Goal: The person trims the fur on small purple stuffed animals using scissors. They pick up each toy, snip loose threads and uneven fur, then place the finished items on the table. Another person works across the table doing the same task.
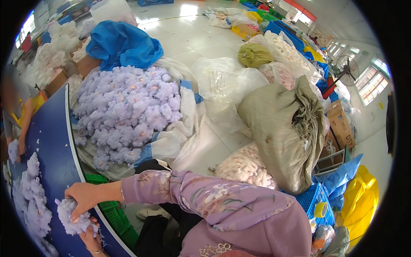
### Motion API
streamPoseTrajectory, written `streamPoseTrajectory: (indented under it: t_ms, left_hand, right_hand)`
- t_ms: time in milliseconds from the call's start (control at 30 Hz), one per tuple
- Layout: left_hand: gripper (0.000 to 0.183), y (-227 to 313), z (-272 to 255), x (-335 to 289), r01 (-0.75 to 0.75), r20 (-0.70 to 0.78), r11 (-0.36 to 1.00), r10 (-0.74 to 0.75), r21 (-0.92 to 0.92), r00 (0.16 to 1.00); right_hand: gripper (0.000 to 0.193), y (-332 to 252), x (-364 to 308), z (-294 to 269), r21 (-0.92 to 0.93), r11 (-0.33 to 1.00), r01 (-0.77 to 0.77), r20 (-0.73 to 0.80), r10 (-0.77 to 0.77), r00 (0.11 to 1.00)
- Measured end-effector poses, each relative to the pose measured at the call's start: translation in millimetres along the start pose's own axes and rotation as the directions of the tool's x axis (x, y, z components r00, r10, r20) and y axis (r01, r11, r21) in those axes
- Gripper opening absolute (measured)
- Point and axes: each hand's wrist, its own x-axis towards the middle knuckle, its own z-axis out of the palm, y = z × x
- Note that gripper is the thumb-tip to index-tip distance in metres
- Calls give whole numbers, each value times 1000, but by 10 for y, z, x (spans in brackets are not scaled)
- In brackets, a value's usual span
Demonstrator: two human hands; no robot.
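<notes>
My right hand [83, 199] reaches in a lilac flowered sleeve to the curved edge of a dark blue table [53, 145] and grips a lavender fluffy flower piece [70, 219] from above. My left hand [92, 240], wearing a thin bracelet, sits just under that piece and touches its lower side; most of it is hidden. More lavender fluffy pieces [28, 201] lie heaped on the table to the left.
A big heap of lavender fluffy pieces [128, 107] fills a white sack on the floor. A green crate [113, 214] stands under the table edge. Stuffed grey-green sacks [287, 132], clear bags, blue crates and a yellow bag [364, 197] crowd the right. Another person [17, 115] works at the table's left.
</notes>
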Motion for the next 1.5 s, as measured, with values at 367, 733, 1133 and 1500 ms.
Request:
streamPoseTrajectory:
  t_ms: [367,733,1133,1500]
  left_hand:
    - [22,452,706,12,122,-65,974,-112,188,992]
    - [13,483,904,-226,-57,3,986,57,159,998]
    - [31,441,447,-246,-198,-316,974,222,107,922]
    - [26,1295,-2088,-1350,-149,-717,748,663,647,216]
  right_hand:
    - [69,-137,-44,-160,-23,1000,-22,152,25,988]
    - [46,131,65,-105,168,867,-469,443,358,822]
    - [61,-72,210,-296,597,757,-267,205,177,963]
    - [16,208,85,543,-58,998,-22,-36,20,999]
